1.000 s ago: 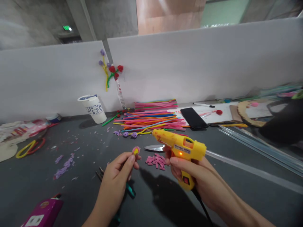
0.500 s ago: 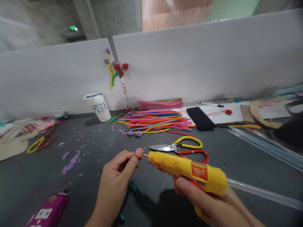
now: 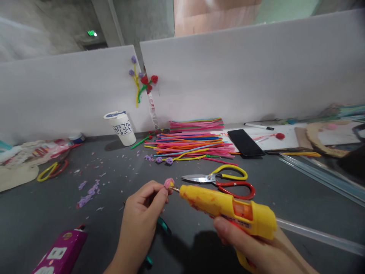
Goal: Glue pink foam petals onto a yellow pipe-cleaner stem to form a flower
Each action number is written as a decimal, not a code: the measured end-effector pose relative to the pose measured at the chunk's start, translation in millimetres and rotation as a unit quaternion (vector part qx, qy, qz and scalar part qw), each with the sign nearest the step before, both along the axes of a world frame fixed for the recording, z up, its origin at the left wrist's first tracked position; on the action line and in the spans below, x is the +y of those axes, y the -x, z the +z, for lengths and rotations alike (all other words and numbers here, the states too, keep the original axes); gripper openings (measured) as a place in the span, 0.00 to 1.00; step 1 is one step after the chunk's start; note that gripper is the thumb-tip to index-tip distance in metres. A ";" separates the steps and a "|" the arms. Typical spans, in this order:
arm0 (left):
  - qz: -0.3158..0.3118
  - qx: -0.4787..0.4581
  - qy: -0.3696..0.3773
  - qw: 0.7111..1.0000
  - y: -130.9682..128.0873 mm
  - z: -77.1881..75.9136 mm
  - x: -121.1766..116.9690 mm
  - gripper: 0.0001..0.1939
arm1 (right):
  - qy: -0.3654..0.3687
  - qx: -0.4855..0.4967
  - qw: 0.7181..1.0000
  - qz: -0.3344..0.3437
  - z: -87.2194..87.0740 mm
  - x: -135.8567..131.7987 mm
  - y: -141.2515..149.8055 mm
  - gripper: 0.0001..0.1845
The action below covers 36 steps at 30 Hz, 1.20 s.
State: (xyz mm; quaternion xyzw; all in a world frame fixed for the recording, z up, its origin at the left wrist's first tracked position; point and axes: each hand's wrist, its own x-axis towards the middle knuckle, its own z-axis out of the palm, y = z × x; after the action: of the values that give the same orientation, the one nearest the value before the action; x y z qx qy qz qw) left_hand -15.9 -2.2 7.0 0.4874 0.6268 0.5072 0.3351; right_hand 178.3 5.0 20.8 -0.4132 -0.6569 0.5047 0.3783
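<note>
My left hand [image 3: 141, 220] pinches a small pink and yellow pipe-cleaner flower [image 3: 169, 183] between thumb and fingertips, just above the dark grey table [image 3: 285, 194]. My right hand [image 3: 256, 251] grips a yellow hot glue gun [image 3: 230, 209] by its handle, lying almost level. The gun's nozzle touches the flower from the right. A clear glue stick [image 3: 319, 236] pokes out of the gun's back. Yellow and red scissors [image 3: 219, 179] lie shut just beyond the gun.
A heap of coloured pipe cleaners [image 3: 191, 142] lies at the back, with a black phone [image 3: 245, 142] and a marker [image 3: 258, 126] to its right. A white paper cup [image 3: 121, 128] stands by the partition. Purple scraps [image 3: 89, 190] and a magenta box [image 3: 61, 255] are on the left.
My right hand tipped the glue gun down and swung its nozzle left against the flower. This uncovered the scissors. The left hand has barely moved.
</note>
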 end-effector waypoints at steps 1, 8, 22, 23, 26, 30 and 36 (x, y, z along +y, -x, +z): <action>0.002 0.001 0.001 1.000 -0.3 1.0 0.0 0.12 | -0.004 -0.005 1.000 0.002 -0.4 0.0 0.2 0.16; 0.000 0.010 0.002 1.000 -1.9 4.3 2.3 0.12 | -0.015 -0.023 0.999 0.018 -2.0 2.0 -0.3 0.18; 0.004 -0.001 0.010 1.000 -2.0 3.2 -0.1 0.12 | 0.004 -0.020 0.999 0.039 -7.8 2.8 -2.6 0.17; 0.004 -0.001 0.011 1.000 -2.2 3.1 -0.2 0.12 | 0.006 -0.023 0.999 0.041 -7.8 3.2 -2.9 0.17; 0.006 -0.003 0.012 1.000 -2.1 2.0 0.0 0.11 | 0.017 -0.023 0.999 0.046 -6.8 3.9 -2.8 0.17; 0.001 -0.002 0.014 1.000 -1.6 1.4 0.5 0.12 | 0.025 -0.014 0.998 0.048 -4.4 3.0 -0.1 0.17; 0.005 0.013 0.019 1.000 -1.4 3.8 -1.1 0.12 | -0.016 -0.012 0.997 0.070 -6.6 4.4 -1.0 0.18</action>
State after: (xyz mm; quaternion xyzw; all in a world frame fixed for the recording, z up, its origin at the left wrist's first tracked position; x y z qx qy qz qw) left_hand -14.6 -3.3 10.9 0.4844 0.6434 0.4900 0.3335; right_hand 179.3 9.4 14.2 -0.3660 -0.6965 0.5144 0.3412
